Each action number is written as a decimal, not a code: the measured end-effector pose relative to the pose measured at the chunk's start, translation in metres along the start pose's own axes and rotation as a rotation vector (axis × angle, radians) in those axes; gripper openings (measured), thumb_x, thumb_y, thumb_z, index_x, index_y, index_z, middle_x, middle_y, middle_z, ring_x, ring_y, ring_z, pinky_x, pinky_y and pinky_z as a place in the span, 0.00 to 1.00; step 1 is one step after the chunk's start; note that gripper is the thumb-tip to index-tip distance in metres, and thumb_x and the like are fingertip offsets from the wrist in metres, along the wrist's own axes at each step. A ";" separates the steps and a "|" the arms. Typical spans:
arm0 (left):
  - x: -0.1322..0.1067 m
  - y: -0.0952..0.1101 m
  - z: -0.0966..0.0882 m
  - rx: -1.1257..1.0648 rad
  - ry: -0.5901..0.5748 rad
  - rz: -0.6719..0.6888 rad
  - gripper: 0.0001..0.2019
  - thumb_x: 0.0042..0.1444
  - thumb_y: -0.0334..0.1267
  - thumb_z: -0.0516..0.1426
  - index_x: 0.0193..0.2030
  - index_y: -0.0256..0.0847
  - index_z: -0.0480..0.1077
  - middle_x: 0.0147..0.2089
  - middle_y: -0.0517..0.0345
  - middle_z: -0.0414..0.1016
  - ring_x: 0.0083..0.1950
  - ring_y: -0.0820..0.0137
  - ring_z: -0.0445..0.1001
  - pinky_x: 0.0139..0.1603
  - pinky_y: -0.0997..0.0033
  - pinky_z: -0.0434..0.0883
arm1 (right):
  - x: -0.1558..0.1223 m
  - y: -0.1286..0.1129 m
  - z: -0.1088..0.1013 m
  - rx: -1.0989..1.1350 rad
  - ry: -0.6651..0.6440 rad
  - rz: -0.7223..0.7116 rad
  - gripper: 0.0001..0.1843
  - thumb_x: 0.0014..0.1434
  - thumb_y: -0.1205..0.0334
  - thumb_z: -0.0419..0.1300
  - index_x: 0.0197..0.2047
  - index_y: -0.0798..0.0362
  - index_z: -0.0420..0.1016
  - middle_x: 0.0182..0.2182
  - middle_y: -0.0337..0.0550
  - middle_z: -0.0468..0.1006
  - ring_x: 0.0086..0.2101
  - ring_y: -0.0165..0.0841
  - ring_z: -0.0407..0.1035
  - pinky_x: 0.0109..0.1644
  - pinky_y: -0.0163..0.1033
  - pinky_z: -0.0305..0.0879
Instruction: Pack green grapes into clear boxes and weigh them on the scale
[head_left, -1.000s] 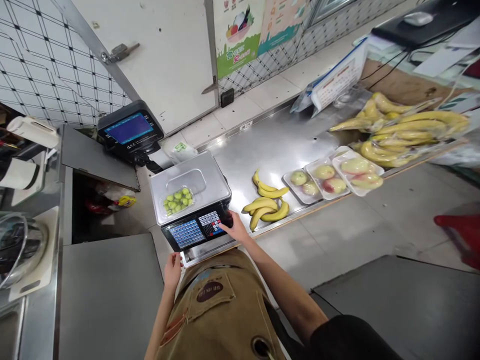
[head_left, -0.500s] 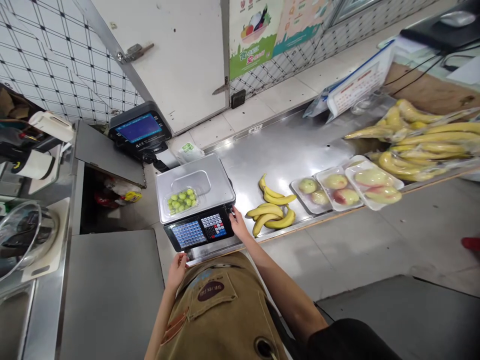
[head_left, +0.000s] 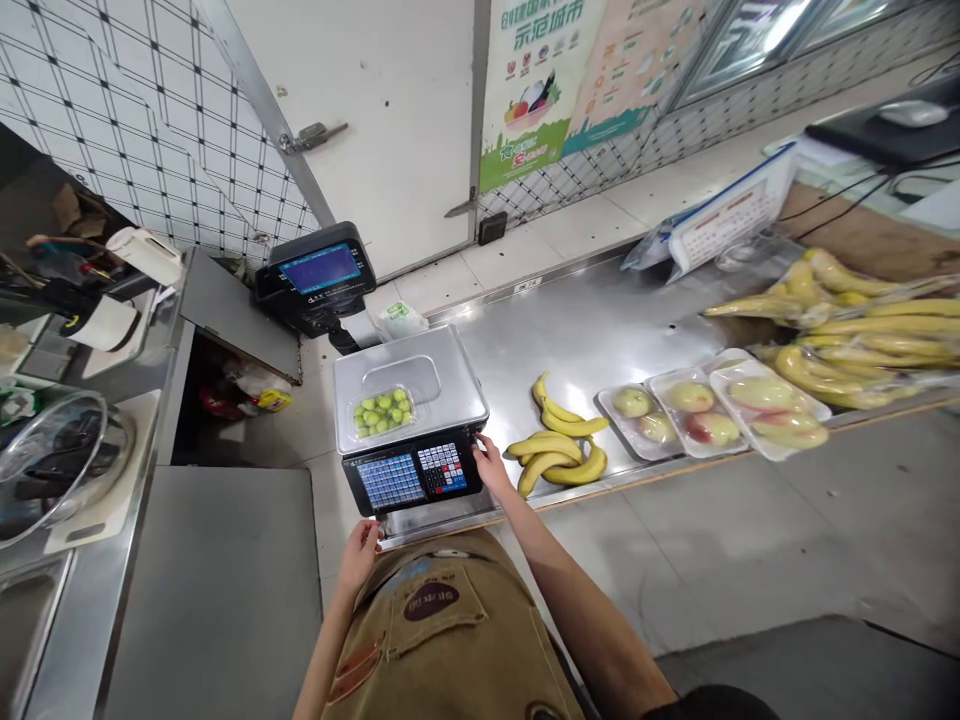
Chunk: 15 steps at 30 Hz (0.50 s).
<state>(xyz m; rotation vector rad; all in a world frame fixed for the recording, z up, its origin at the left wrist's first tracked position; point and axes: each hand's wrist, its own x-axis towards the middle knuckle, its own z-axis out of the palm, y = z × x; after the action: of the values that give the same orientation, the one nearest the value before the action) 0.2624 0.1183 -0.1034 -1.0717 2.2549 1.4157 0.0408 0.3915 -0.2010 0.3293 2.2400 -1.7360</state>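
Note:
A black label-printing scale (head_left: 411, 484) with a silver weighing plate (head_left: 457, 383) stands on the metal counter. On the plate's front left lies a clear punnet of round green fruit (head_left: 382, 411). My right hand (head_left: 493, 467) is at the right end of the scale's key panel, fingers a little apart and fingertips touching its side. My left hand (head_left: 360, 552) is at the counter's front edge, below the scale's left corner. Its fingers are curled together; whatever they may hold is hidden. Loose bananas (head_left: 551, 458) lie just right of my right hand.
Wrapped trays of peaches (head_left: 691, 412) line the counter's front, with bagged bananas (head_left: 862, 330) farther right. The scale's display (head_left: 322, 270) rises behind the plate. A steel worktop with a clear bowl (head_left: 60, 470) is at the left, beside an open cabinet (head_left: 225, 380).
The view has tilted up and shifted left, so the scene sits lower and farther right. Both hands keep nearly the same places against the scale and counter.

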 end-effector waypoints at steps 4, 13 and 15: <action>0.003 -0.006 -0.003 -0.004 -0.024 0.011 0.32 0.53 0.75 0.54 0.42 0.45 0.71 0.41 0.47 0.80 0.37 0.57 0.79 0.41 0.54 0.79 | -0.009 -0.006 -0.023 -0.040 0.043 0.075 0.18 0.56 0.52 0.61 0.45 0.52 0.83 0.46 0.51 0.86 0.43 0.43 0.79 0.54 0.50 0.75; 0.007 -0.011 -0.008 -0.087 0.002 -0.014 0.36 0.51 0.77 0.53 0.42 0.42 0.72 0.40 0.50 0.80 0.36 0.60 0.79 0.38 0.58 0.78 | -0.039 -0.048 -0.046 0.020 0.037 0.036 0.25 0.53 0.36 0.64 0.40 0.51 0.80 0.37 0.48 0.85 0.37 0.41 0.79 0.40 0.45 0.78; 0.007 -0.012 -0.010 -0.108 0.016 -0.020 0.37 0.51 0.76 0.53 0.43 0.41 0.73 0.41 0.49 0.81 0.37 0.60 0.79 0.39 0.60 0.78 | -0.035 -0.058 -0.042 0.022 0.010 0.023 0.28 0.54 0.34 0.64 0.41 0.51 0.80 0.37 0.47 0.85 0.36 0.39 0.79 0.39 0.43 0.78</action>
<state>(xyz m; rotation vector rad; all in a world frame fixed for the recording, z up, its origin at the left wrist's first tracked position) 0.2674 0.1033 -0.1104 -1.1388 2.1942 1.5421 0.0494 0.4172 -0.1266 0.3675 2.2170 -1.7518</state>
